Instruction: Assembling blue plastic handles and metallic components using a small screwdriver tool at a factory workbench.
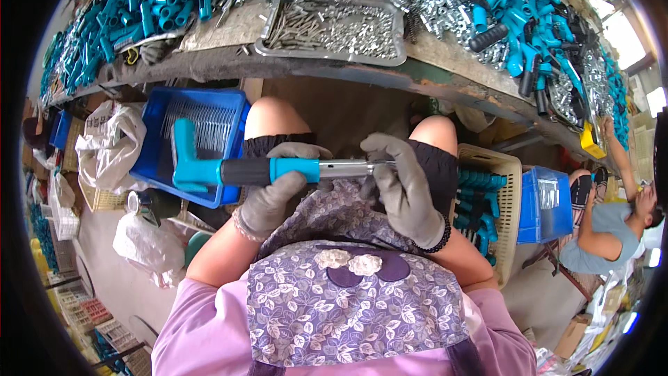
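Over my lap lies a teal-and-black hand tool (pixel 245 171), held level, with an angled teal handle at its left and a bright metal tube at its right. My left hand (pixel 268 202), in a grey glove, is wrapped round the teal collar beside the black grip, thumb below. At the tool's other end my gloved right hand (pixel 407 184) pinches the metal tip between thumb and fingers. Whether a small part sits in those fingers cannot be made out. Both hands are closed, and the tool points across my body.
On the bench ahead stands a metal tray (pixel 334 28) of small metal pins, between heaps of teal handles (pixel 160 3). A blue crate (pixel 233 108) with metal rods is at left. To the right are a cream basket (pixel 511 219) of teal tools, a blue bin (pixel 546 202) and another person (pixel 605 230).
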{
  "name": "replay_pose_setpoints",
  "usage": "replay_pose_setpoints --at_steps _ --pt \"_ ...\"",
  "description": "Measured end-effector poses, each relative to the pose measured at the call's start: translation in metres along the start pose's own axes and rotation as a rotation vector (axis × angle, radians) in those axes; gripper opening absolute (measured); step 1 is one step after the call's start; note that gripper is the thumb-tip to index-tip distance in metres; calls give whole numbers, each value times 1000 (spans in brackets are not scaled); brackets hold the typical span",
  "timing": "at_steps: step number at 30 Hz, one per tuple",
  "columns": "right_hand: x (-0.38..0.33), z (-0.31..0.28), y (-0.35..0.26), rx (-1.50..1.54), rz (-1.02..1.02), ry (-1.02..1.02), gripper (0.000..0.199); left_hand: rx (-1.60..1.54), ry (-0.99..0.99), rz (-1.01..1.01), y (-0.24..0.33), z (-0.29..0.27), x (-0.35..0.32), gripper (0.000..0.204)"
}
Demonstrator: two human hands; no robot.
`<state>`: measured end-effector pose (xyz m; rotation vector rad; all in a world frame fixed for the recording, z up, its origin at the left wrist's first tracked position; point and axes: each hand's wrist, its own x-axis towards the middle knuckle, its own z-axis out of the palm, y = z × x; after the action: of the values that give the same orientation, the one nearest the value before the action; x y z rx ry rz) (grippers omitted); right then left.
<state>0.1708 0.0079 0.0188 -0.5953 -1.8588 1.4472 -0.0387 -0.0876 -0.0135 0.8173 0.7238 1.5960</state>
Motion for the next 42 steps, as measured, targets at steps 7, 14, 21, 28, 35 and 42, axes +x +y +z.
replay_pose_setpoints --at_steps 7,14,21,28,35,42 --pt "1 3 3 -415 -291 -27 34 -61 118 -137 -13 16 2 31" --pt "-1 -4 5 -239 -66 -88 23 232 83 -189 -1 21 2 25" --pt "0 -6 9 -234 -27 -25 15 50 77 -180 -7 23 2 21" --pt "0 -5 2 -335 1 -36 27 35 57 -257 -2 30 12 29" --pt "-21 -18 11 -26 106 -75 26 29 41 -70 -11 36 -3 24" --pt "-20 -6 11 25 -39 40 19 60 42 -13 -15 37 -4 27"
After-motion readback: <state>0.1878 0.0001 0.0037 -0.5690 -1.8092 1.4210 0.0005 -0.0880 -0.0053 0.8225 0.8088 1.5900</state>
